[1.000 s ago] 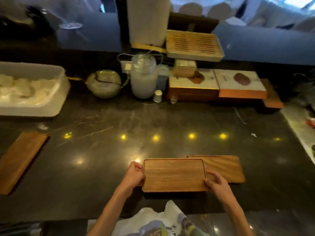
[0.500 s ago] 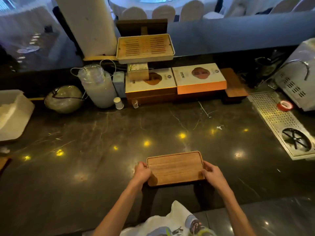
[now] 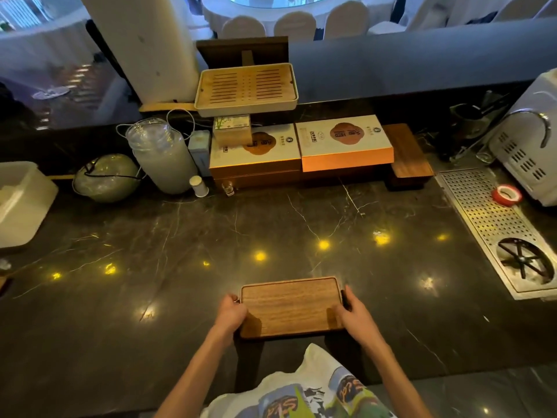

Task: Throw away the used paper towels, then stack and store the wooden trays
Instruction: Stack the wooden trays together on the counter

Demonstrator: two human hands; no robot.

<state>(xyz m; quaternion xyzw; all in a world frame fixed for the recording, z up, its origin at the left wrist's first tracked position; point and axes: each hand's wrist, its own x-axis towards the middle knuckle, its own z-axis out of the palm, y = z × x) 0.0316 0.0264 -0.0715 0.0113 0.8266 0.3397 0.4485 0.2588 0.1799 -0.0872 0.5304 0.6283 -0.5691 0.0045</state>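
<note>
Your left hand (image 3: 230,312) and right hand (image 3: 355,315) grip both ends of the rectangular brown wooden tray (image 3: 291,306) near the front edge of the dark marble tabletop (image 3: 168,297), where a lopsided lift could drop it.

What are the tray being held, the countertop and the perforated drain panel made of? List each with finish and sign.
The wooden tray is wood, matte brown; straight grain lines run along it. The countertop is likely polished dark marble or similar stone: pale veins, and lights mirror in it. The drain panel is apparently stainless steel, silvery, with rows of small punched holes.
</note>
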